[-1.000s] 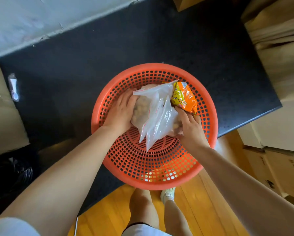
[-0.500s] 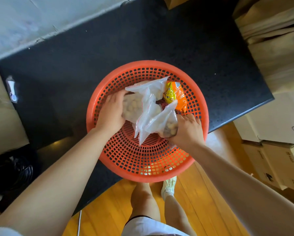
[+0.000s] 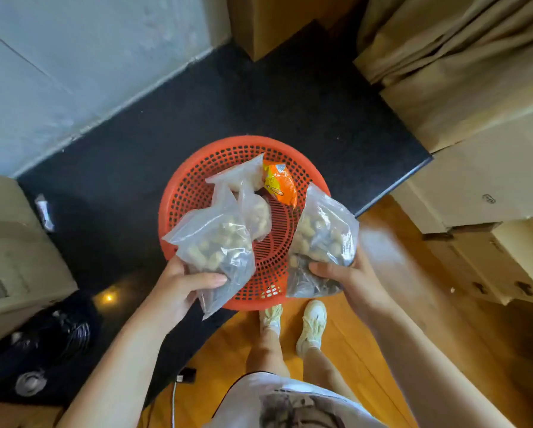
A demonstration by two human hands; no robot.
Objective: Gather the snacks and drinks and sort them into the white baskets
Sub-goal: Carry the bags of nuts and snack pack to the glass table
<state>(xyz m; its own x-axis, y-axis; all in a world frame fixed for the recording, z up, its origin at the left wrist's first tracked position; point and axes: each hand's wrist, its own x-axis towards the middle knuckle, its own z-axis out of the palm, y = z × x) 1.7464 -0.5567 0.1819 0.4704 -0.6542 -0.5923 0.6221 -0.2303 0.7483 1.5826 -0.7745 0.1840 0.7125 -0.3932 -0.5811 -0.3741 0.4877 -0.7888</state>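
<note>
One red basket (image 3: 197,183) sits on a black counter (image 3: 166,134) above wooden flooring (image 3: 367,350).

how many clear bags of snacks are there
4: one in the left hand, one in the right hand, two lying in the red basket beside the orange packet. More could be hidden beneath.

Between the left hand (image 3: 181,288) and the right hand (image 3: 348,281) lies the near half of the orange basket (image 3: 185,186), its mesh floor bare. Beyond both hands, two clear bags (image 3: 253,208) and an orange packet (image 3: 279,185) fill the far half. Beyond the basket, the black countertop (image 3: 228,109) is open up to the wall. Cardboard boxes (image 3: 475,186) stand right of the right hand. A small object, possibly a wrapper (image 3: 44,211), lies left of the left hand.
</note>
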